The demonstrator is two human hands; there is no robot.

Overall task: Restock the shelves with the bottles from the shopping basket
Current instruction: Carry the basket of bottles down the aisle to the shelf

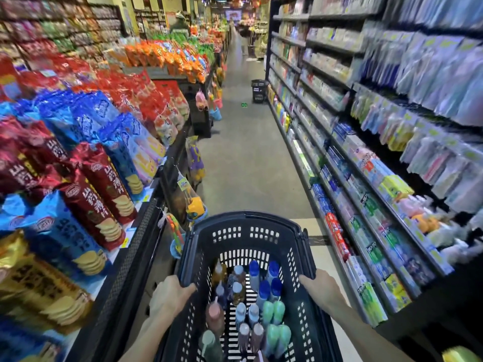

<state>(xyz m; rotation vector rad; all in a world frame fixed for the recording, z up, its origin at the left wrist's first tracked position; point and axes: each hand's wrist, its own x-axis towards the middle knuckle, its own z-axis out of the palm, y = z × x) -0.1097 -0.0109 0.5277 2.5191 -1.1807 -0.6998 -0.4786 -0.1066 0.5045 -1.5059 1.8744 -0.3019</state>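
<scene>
2 hands, left (171, 296) and right (320, 288), are curled on basket (245, 223) rim, for carrying; bottles (251, 304) are stood upright, unshelved.

Narrow grey-floored aisle (243, 158) between snack display (86, 142) and dark metal racks (337, 82)

head view | looks forward and down the aisle | basket (245, 231) close below

Aisle floor (243, 158) open ahead between snack display (86, 163) and shelves (366, 158) — 1 black basket (259, 90) stands far right.
</scene>
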